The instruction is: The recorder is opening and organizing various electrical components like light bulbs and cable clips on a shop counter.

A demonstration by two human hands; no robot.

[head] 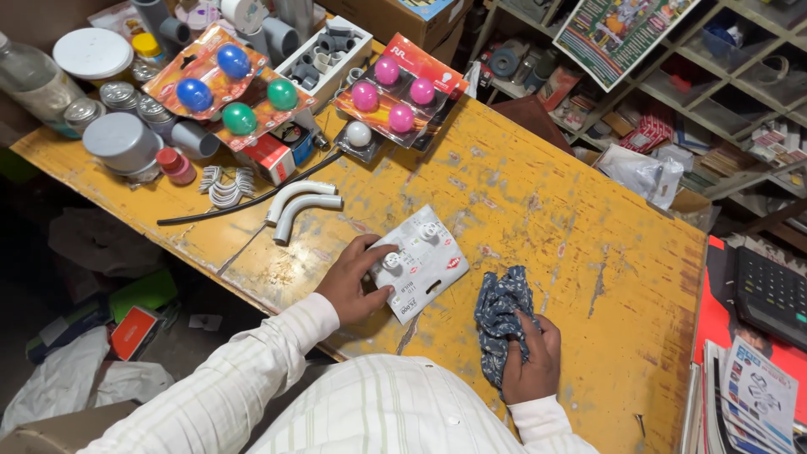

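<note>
My left hand grips the near-left edge of a white blister card that carries two small white bulbs and lies flat on the worn yellow table. My right hand is closed on a crumpled dark blue patterned cloth, which rests on the table just right of the card. Both sleeves are white with thin stripes.
Two white pipe bends and a black cable lie left of the card. Cards of coloured round bulbs, pink bulbs, grey fittings and tins crowd the far left. A calculator and booklets sit at right; shelves stand behind.
</note>
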